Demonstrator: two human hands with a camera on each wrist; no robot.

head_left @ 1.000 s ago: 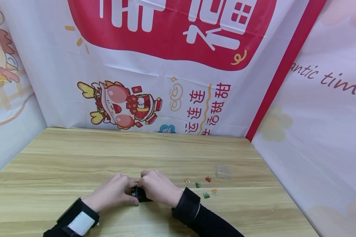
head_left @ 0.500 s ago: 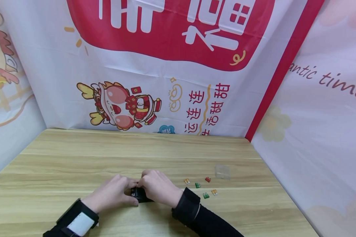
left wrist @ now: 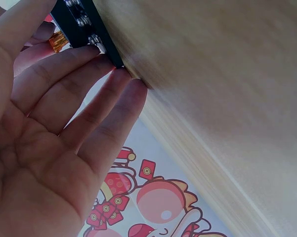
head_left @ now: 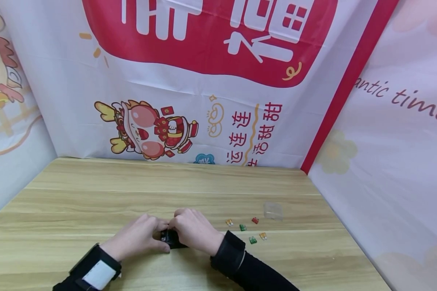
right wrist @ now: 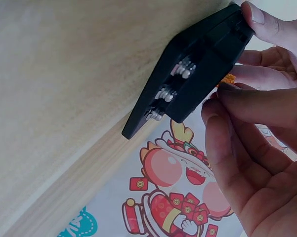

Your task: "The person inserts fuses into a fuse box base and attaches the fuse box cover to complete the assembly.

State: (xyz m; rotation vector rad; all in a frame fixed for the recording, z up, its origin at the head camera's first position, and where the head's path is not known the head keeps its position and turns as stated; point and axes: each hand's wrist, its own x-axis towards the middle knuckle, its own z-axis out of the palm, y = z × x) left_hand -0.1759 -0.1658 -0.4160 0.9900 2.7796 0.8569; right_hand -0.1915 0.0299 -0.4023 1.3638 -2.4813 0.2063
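At left, the left hand (head_left: 140, 237) grips the black box (head_left: 172, 241), thumb on its near side and fingers on the far, so the box lies directly to that hand's right on the worktop (head_left: 94, 190). In the right wrist view its long edge slants, left thumb at the upper end. The right hand (head_left: 196, 229) arches over the box, fingertips pinching an orange fuse (right wrist: 229, 79) close against it; whether seated, I cannot tell. Further right lie loose fuses (head_left: 253, 240) and a clear plastic cover (head_left: 273, 211).
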